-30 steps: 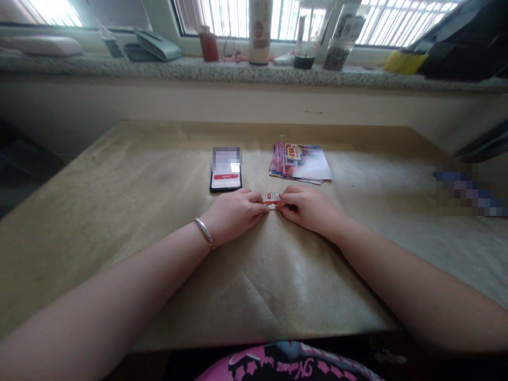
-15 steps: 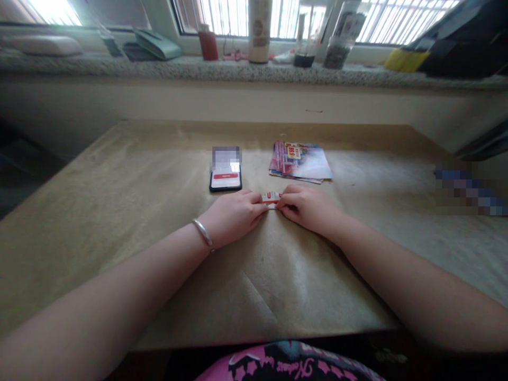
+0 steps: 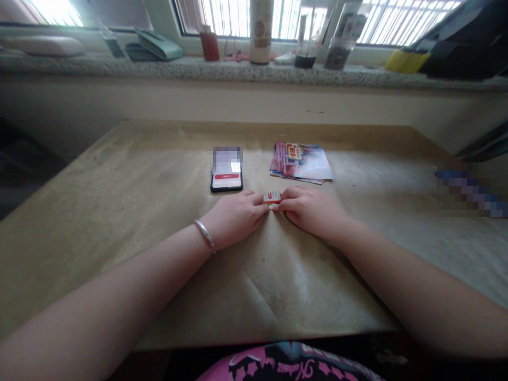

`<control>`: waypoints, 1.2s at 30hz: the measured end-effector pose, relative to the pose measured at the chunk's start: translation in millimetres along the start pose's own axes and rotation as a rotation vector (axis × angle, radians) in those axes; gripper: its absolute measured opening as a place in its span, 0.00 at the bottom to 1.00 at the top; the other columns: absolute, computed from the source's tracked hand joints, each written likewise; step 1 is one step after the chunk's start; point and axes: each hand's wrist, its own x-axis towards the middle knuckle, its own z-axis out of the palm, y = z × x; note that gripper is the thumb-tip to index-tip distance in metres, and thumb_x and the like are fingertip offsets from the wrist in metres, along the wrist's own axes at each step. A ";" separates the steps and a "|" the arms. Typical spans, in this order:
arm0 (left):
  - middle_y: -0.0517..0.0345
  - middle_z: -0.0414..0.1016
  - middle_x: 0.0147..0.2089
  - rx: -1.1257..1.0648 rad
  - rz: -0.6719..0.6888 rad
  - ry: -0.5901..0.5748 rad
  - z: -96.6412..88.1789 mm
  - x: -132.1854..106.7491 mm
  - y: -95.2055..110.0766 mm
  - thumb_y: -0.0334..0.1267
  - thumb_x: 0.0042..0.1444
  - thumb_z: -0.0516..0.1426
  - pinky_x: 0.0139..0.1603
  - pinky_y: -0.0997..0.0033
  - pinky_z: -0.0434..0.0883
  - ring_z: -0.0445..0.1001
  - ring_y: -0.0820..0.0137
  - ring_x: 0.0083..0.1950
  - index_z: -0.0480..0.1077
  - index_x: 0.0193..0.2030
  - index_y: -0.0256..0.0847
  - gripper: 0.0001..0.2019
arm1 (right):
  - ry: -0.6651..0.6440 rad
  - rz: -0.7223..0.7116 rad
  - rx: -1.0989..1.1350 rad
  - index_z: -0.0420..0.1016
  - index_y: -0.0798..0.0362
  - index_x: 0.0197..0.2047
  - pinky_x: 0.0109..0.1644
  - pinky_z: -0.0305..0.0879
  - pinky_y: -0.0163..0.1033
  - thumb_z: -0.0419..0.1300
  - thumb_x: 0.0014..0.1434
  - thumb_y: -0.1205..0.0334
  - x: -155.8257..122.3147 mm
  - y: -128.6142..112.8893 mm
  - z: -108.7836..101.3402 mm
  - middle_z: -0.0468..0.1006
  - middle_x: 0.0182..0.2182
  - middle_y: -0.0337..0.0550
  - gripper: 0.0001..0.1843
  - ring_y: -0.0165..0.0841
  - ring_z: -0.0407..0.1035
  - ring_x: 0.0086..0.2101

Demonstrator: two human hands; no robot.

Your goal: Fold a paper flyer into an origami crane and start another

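1. Tan paper-covered counter [image 3: 119,211], set below a speckled stone window ledge [image 3: 159,66] lined with bottles.
2. Small red-and-white folded paper slip [image 3: 272,198]: mid-counter, pinched between both hands, long axis left to right; touching the counter or just above it, cannot tell.
3. Left hand [image 3: 237,216]: fingers curled, tips closed on the slip's left end; silver bangle [image 3: 205,234] at wrist.
4. Right hand [image 3: 312,210]: fingertips closed on the right end; equally near.
5. Black smartphone [image 3: 226,177] just beyond left hand, stack of colourful glossy leaflets [image 3: 301,161] just beyond right; room for moving to either side and toward the near edge.

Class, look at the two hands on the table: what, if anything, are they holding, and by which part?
A small red-and-white folded paper, pinched at its left end by the left hand and its right end by the right hand.
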 end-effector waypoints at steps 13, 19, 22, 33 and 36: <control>0.53 0.72 0.37 -0.091 -0.042 -0.059 -1.6 0.0 -4.7 0.37 0.64 0.50 0.36 0.70 0.67 0.70 0.69 0.36 0.77 0.42 0.41 0.13 | -0.028 0.038 0.035 0.82 0.44 0.39 0.35 0.60 0.37 0.55 0.58 0.65 -2.7 8.2 -4.4 0.79 0.38 0.40 0.14 0.34 0.72 0.36; 0.53 0.72 0.37 -0.112 -0.065 -0.083 -3.6 -0.1 -3.7 0.35 0.63 0.50 0.37 0.69 0.68 0.71 0.68 0.36 0.77 0.39 0.39 0.13 | -0.033 0.043 0.051 0.83 0.43 0.39 0.35 0.60 0.37 0.55 0.58 0.66 -3.4 9.6 -5.0 0.79 0.38 0.39 0.15 0.33 0.72 0.35; 0.52 0.72 0.37 -0.096 -0.062 -0.089 -5.5 1.2 -2.5 0.35 0.62 0.50 0.37 0.69 0.69 0.71 0.68 0.36 0.77 0.37 0.38 0.13 | -0.033 0.039 0.062 0.83 0.43 0.39 0.36 0.61 0.36 0.55 0.57 0.66 -4.1 11.9 -4.7 0.79 0.38 0.38 0.15 0.32 0.72 0.34; 0.51 0.72 0.35 -0.087 -0.030 -0.082 -7.3 1.1 -5.6 0.33 0.61 0.50 0.37 0.70 0.69 0.70 0.70 0.34 0.74 0.31 0.35 0.13 | -0.057 0.052 0.045 0.83 0.41 0.40 0.34 0.61 0.36 0.56 0.57 0.65 -6.6 18.5 -6.8 0.80 0.39 0.38 0.15 0.31 0.72 0.34; 0.52 0.72 0.35 -0.084 -0.027 -0.079 -7.5 0.8 -5.6 0.33 0.60 0.51 0.37 0.70 0.70 0.69 0.70 0.34 0.74 0.31 0.35 0.12 | -0.066 0.067 0.044 0.83 0.41 0.39 0.35 0.62 0.36 0.56 0.57 0.65 -7.3 19.6 -7.3 0.80 0.39 0.38 0.15 0.31 0.73 0.34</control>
